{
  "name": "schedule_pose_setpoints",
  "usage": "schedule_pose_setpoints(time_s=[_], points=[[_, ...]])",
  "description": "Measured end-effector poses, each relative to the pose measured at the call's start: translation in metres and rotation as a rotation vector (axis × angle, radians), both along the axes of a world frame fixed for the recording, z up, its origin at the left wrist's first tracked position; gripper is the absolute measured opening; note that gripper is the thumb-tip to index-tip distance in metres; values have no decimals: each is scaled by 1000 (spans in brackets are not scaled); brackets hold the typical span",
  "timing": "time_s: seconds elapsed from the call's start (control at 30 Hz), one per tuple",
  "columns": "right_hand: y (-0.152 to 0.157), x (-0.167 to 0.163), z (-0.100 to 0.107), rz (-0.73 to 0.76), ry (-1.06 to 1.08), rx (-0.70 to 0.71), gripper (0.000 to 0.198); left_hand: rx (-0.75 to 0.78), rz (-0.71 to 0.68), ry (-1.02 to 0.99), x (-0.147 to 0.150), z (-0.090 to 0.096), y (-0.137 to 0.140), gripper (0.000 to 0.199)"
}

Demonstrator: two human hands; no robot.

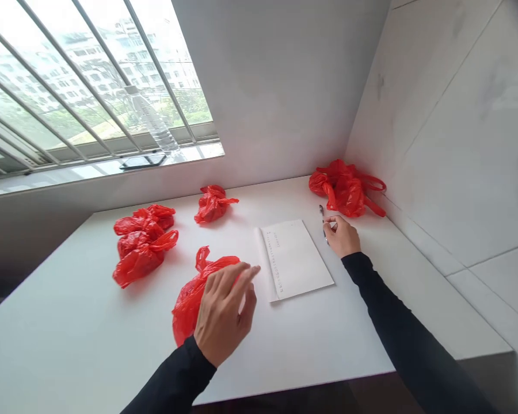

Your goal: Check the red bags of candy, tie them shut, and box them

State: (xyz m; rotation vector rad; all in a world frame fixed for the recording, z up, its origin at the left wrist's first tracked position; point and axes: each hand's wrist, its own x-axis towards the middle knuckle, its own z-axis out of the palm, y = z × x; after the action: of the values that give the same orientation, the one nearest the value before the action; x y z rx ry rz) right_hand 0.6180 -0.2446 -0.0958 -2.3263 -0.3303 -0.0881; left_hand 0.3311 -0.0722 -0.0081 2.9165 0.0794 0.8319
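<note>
My right hand (344,237) is closed in a pinch on a slim dark-and-clear pen (322,211), just right of the notepad; part of the pen is hidden by the fingertips. The white notepad (302,259) lies flat, with a column of small handwriting along its left side. My left hand (224,307) hovers with fingers stretched out and nothing in them, between the notepad and a red plastic bag (183,307). That bag is partly covered by the hand, and whether they touch I cannot tell.
Knotted red bags lie at the table's left (140,256) and back middle (211,206). A larger red bag (345,187) with loose handles sits in the back right corner against the wall. A water bottle (153,121) and a dark flat phone-like device (142,161) rest on the windowsill.
</note>
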Motion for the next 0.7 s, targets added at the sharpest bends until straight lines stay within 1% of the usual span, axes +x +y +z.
schedule_pose_setpoints(time_s=[0.07, 0.1, 0.13, 0.17, 0.2, 0.23, 0.3, 0.37, 0.43, 0.47, 0.53, 0.57, 0.63, 0.7], points=[[0, -2, -1, 8, 11, 12, 17, 44, 258, 35, -5, 14, 19, 39], [1, -3, -2, 11, 14, 17, 17, 23, 392, 102, -8, 19, 31, 42], [1, -4, -2, 14, 16, 21, 17, -34, 504, 192, -12, 22, 42, 45], [1, -5, -2, 17, 16, 25, 17, -115, 583, 291, -15, 24, 51, 45], [1, -6, -2, 20, 14, 29, 18, -202, 626, 382, -19, 25, 60, 41], [1, -6, -3, 24, 11, 33, 18, -282, 638, 453, -23, 26, 67, 35], [0, -7, -3, 34, 7, 42, 19, -391, 628, 503, -29, 29, 79, 31], [0, -8, -4, 47, 4, 52, 20, -457, 636, 458, -31, 35, 96, 36], [1, -9, -5, 60, 1, 66, 21, -512, 696, 367, -32, 41, 121, 46], [2, -10, -5, 67, -1, 75, 22, -525, 752, 311, -32, 44, 137, 50], [4, -12, -5, 83, -3, 93, 23, -521, 911, 195, -33, 45, 175, 56], [5, -14, -5, 92, -2, 104, 24, -513, 1004, 144, -34, 43, 194, 64], [8, -16, -5, 112, -3, 127, 25, -531, 1156, 85, -36, 37, 231, 85], [11, -18, -6, 126, -8, 153, 25, -578, 1236, 71, -37, 30, 263, 101]])
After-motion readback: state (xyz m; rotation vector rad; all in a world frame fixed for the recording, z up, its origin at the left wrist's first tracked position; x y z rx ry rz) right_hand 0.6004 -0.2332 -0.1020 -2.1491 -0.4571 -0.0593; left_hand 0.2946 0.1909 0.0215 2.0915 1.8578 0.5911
